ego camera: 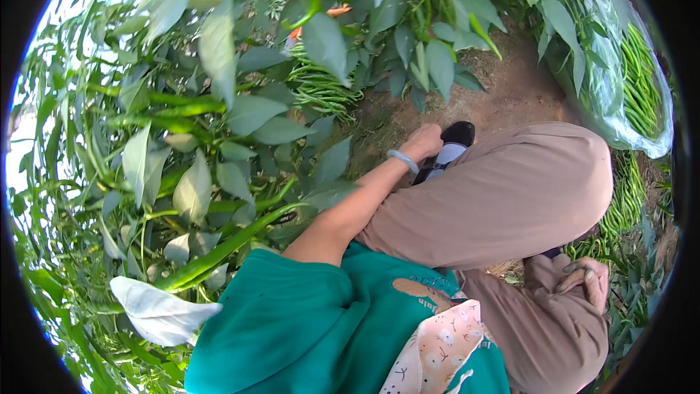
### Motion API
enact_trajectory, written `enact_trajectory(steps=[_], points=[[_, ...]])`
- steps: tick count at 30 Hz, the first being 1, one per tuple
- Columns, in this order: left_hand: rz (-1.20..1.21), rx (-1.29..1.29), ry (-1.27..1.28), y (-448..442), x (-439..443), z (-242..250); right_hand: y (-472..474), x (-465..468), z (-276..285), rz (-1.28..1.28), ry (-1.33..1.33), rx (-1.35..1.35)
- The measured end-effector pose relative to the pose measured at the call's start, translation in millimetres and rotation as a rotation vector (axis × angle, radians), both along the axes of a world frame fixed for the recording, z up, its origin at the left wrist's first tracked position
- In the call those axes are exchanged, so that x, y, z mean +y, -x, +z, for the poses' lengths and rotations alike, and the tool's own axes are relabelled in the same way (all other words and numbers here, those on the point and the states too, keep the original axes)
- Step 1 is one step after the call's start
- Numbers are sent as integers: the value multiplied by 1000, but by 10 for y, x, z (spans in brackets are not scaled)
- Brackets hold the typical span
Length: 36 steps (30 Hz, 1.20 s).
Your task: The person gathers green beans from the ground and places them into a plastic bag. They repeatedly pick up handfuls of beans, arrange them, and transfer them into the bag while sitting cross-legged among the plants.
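Beside the dark shoe (458, 133) on my foot, my left hand (425, 141) is curled, with a pale bangle (403, 161) on its wrist. Its fingers are partly hidden, so I cannot see whether they hold anything. My right hand (590, 280) lies against my brown trouser leg (558, 323); its fingers are bent in and nothing shows in them. Close to that hand is a heap of long green chili peppers (623, 197). Another pile of picked peppers (322, 87) rests on the ground beyond my left hand, partly behind leaves.
A clear plastic bag (601, 82) holding green peppers (637, 87) stands at the upper right, past my bent knee (585, 158). Dense pepper plants (197, 186) with hanging peppers (229, 246) crowd the left and top. Brown soil (508, 82) lies between plants and bag.
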<state>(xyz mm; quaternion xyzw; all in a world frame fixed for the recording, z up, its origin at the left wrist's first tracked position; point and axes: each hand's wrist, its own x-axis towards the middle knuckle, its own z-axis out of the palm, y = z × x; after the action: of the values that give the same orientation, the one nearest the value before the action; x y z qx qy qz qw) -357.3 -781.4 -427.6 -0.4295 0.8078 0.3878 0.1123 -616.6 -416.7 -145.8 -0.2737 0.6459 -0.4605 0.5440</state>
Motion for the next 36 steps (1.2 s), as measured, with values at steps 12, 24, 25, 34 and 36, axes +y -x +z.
enact_trajectory(steps=[12, 24, 25, 34, 36], points=[[184, -52, -179, -278, -85, -383, 800, -1497, -522, 360, -220, -393], [462, 579, -621, -765, 482, 202, -313, -3494, -578, 1419, 274, 266], [505, 605, -688, -914, 600, 201, -501, -3553, -618, 1355, 188, 434], [887, 570, -537, -1035, 433, 147, -1689, -3966, -1967, 1149, 304, 633], [905, 476, -282, -884, 76, 44, -1882, -4180, -2264, 1015, 224, 676]])
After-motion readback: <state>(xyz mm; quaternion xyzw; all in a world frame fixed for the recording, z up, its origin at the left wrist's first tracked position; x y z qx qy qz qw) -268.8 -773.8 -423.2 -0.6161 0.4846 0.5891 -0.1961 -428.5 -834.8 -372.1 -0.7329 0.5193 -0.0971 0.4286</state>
